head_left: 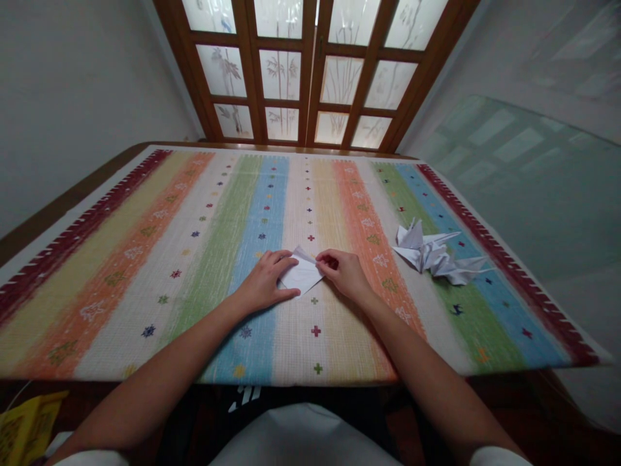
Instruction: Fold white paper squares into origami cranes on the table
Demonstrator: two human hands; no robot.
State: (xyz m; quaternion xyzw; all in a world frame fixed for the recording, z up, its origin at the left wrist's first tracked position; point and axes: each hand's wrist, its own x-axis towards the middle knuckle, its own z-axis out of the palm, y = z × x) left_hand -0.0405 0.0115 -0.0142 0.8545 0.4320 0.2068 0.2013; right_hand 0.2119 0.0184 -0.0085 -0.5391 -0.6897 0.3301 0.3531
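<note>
Sitting at the desk [63, 236] with a yellow printed packet [29, 427] below its edge, out past our left elbow, we reached both forearms forward across a striped woven cloth [145, 304]. Our left hand [264, 281] lay flat and open, its fingers pressed onto a folded sheet of white paper [303, 275]. Our right hand [342, 275] was curled nearly shut, pinching the sheet's upper right corner between thumb and fingers. The sheet sat between the hands, touching both, and lay flat on the cloth.

As far as we could see, the paper had been folded down to a flat, pointed shape, with some layers showing at its upper corner. It had no raised neck or wings. Those features remained absent here, while just beyond our right hand and off to its right lay what looked like two finished paper cranes [427, 254], overlapping, with their points spread. Farther ahead of the hands, past the desk, stood wood-framed frosted glass doors [301, 71].
</note>
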